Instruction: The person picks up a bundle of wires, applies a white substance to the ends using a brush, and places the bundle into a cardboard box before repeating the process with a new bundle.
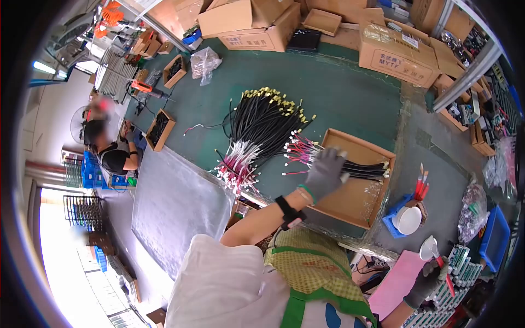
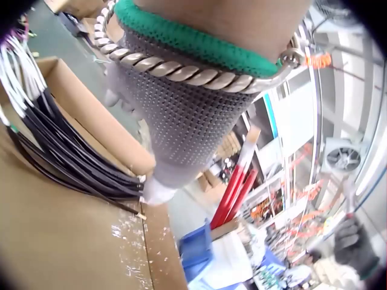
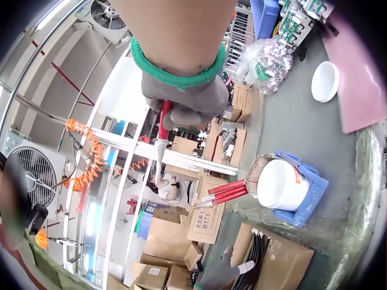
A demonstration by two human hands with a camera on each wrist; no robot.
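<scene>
My gloved left hand rests over a bundle of black cables lying in a shallow cardboard tray. Its fingers look fairly straight, and in the left wrist view a white fingertip is right at the cable ends. White and red connector leads stick out past the tray's left side. My gloved right hand grips a brush by its red handle, bristles pointing away from the palm. Near that hand lies a round white lid beside a pink mat.
A large pile of black cables lies left of the tray. A white tub sits in a blue holder with red brushes beside it. Cardboard boxes line the back. Another person sits at left.
</scene>
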